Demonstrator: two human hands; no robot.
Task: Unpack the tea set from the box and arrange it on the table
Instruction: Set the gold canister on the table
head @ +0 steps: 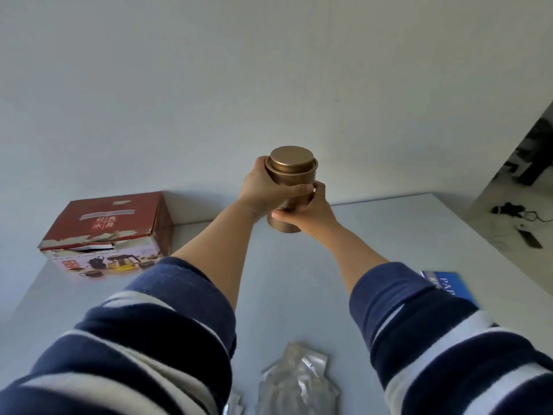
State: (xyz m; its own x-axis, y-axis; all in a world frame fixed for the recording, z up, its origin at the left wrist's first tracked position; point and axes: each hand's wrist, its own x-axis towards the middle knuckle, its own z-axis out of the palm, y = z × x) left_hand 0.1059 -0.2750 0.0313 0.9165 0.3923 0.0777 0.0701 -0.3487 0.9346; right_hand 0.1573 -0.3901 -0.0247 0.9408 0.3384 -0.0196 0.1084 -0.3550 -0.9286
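A bronze-coloured round tin (294,175) with its lid on is held upright above the far part of the white table (269,280). My left hand (263,187) grips its upper body, fingers wrapped across the front. My right hand (311,211) holds the lower part, thumb under the side. The red tea set box (110,232) stands at the far left of the table, its torn top flaps shut, with pictures of teaware on the front.
Silver foil pouches (296,378) lie at the near edge of the table. A blue booklet (452,286) lies at the right, partly under my sleeve. A grey wall runs behind the table. Beyond the right edge, cables and a dark object lie on the floor.
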